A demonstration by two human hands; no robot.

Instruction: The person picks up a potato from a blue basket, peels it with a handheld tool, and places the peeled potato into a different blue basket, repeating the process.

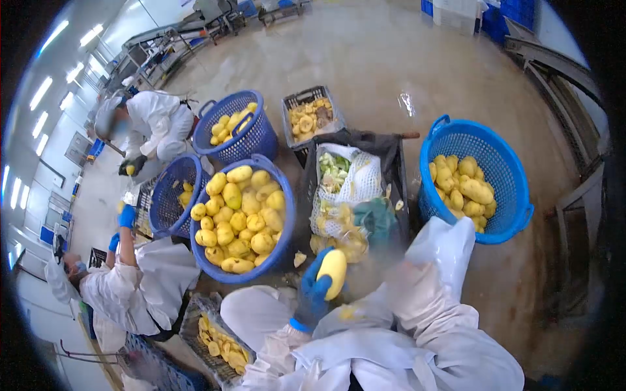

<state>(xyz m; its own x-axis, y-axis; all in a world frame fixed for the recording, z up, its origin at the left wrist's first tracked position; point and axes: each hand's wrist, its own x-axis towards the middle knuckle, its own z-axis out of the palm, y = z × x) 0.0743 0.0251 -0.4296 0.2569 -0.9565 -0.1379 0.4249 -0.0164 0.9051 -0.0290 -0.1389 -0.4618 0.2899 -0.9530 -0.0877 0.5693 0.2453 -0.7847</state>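
My left hand point(313, 293), in a blue glove, is closed around a smooth, oblong yellow fruit point(332, 274), which looks peeled and which I cannot name more exactly. It is held above my lap. My right sleeve point(420, 296) reaches forward on the right; the hand at its end is smeared and hidden, so its fingers do not show. In front of my hands stands a dark-lined crate point(401, 176) holding a white mesh net point(358, 179), pale green scraps point(334, 171) and a teal cloth point(376, 221).
Left of the crate, a purple-blue basket point(287, 228) is heaped with yellow fruit; two more stand behind it. A bright blue basket point(515, 176) on the right is part full. Crates of cut pieces point(311, 118) stand ahead and lower left. Two co-workers point(124, 287) point(156, 117) sit at left.
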